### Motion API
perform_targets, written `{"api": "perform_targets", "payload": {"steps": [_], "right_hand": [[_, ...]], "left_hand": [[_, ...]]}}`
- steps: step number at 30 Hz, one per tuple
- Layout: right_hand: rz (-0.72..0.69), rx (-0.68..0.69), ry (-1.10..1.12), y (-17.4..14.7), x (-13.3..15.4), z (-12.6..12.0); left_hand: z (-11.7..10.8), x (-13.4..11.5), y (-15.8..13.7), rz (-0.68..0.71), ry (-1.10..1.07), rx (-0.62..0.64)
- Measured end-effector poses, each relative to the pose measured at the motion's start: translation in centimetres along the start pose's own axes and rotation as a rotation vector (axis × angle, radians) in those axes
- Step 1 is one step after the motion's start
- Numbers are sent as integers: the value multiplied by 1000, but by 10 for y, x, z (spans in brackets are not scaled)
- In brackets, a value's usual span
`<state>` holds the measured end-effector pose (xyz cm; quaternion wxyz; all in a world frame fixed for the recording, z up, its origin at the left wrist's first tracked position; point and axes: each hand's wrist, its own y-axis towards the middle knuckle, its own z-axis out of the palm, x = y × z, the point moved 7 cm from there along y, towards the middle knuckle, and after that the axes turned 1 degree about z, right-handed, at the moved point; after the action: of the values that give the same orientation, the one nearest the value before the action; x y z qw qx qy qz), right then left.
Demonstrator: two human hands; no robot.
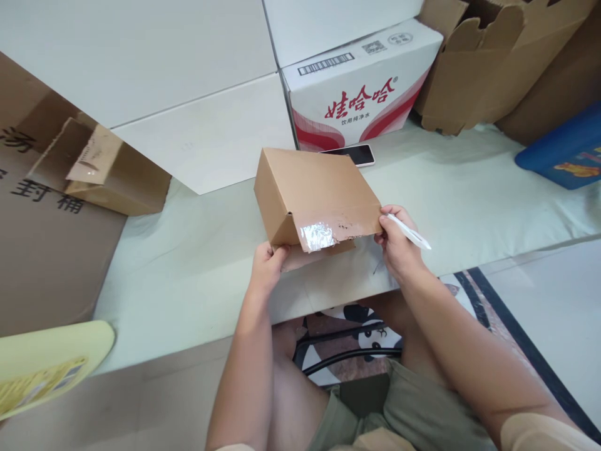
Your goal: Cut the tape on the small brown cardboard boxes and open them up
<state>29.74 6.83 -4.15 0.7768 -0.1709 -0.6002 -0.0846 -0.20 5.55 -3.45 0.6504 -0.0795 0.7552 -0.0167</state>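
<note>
A brown cardboard box [319, 181] rests on the cloth-covered table in front of me. Its end facing me has flaps partly open, and shiny clear tape with a ragged torn edge covers the upper flap [323, 230]. My left hand [268, 266] is closed on the flap at the box's lower left corner. At the right corner, my right hand [398, 241] pinches the upper flap's edge. That same hand also holds a slim white utility knife [409, 232], which points down to the right; I cannot see a blade. The inside of the box is hidden.
A phone [359, 155] lies behind the box, before a white and red water carton [357, 94]. White panels [206, 134] stand at the back left. Other cardboard boxes [498, 69] are at the right, near a blue container [563, 150]. A yellow container [51, 363] is at the left.
</note>
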Motion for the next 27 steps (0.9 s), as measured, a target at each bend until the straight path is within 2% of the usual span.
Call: {"api": "perform_targets", "payload": {"steps": [17,27], "right_hand": [[-4,7,-9,2,-4,-2],[2,-3,-6,2,-3,-2]], "left_hand": [[2,-9,-1,-46,69,-17],[1,-6,-1,-52,90,-25]]}}
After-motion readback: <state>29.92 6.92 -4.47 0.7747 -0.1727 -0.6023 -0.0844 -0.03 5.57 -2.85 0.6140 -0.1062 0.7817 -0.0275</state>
